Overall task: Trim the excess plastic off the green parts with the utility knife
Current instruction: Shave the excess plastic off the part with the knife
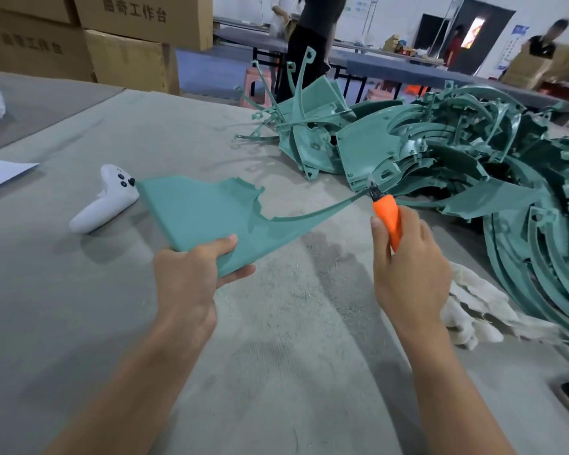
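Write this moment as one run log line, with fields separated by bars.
step: trimming | left hand: holds flat green plastic part | right hand: grips orange utility knife, blade at part's thin tip

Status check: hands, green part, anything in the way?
Left hand grips green part by near edge. Right hand holds utility knife, blade at part's thin tip. White controller by its left corner.

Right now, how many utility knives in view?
1: the orange utility knife, gripped in the right hand, blade at the thin tip of the green part that the left hand holds. The pile could hide others.
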A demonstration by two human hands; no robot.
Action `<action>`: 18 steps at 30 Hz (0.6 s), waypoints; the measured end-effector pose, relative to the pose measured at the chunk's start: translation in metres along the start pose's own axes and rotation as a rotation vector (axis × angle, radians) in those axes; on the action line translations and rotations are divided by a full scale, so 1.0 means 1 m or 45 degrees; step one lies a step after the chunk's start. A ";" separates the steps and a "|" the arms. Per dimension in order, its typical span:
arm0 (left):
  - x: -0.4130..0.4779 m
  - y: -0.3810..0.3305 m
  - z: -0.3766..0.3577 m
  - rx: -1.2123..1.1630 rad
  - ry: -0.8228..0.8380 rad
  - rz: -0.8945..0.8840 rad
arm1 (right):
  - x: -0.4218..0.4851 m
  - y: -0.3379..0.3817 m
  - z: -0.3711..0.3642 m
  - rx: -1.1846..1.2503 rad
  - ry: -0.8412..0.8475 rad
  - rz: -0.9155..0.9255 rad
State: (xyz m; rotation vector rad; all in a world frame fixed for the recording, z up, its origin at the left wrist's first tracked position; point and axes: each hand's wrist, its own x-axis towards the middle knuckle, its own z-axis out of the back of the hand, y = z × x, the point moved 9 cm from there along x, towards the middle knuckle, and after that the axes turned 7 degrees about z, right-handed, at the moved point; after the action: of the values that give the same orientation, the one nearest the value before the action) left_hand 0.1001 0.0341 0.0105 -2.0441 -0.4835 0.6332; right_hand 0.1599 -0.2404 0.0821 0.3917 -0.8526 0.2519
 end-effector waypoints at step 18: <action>-0.003 -0.012 0.007 -0.016 -0.083 -0.130 | -0.005 -0.005 0.001 0.360 -0.059 -0.088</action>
State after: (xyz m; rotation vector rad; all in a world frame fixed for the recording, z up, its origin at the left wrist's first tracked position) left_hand 0.0928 0.0427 0.0185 -2.0014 -0.6268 0.6381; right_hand 0.1575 -0.2454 0.0780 0.6919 -0.8495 0.3012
